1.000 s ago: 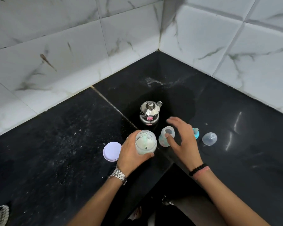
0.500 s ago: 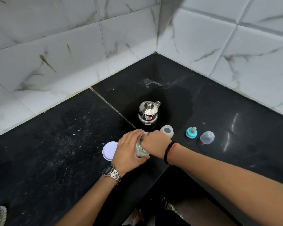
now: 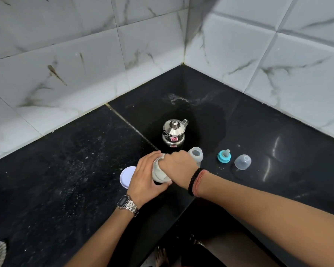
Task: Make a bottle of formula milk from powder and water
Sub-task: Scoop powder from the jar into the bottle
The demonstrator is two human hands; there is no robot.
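Black stone counter (image 3: 66, 170) meets marble-tiled corner walls (image 3: 183, 35)

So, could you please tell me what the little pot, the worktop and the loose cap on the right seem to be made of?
The pot looks like polished steel: mirror-bright with sharp highlights. The worktop appears to be polished black stone, speckled and glossy. The cap seems to be clear, slightly frosted plastic, since the dark surface shows through it.

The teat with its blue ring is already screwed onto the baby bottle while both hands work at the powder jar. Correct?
Not quite. In the head view the teat with its blue ring sits loose on the black counter, apart from the open baby bottle. Left hand and right hand are at the powder jar.
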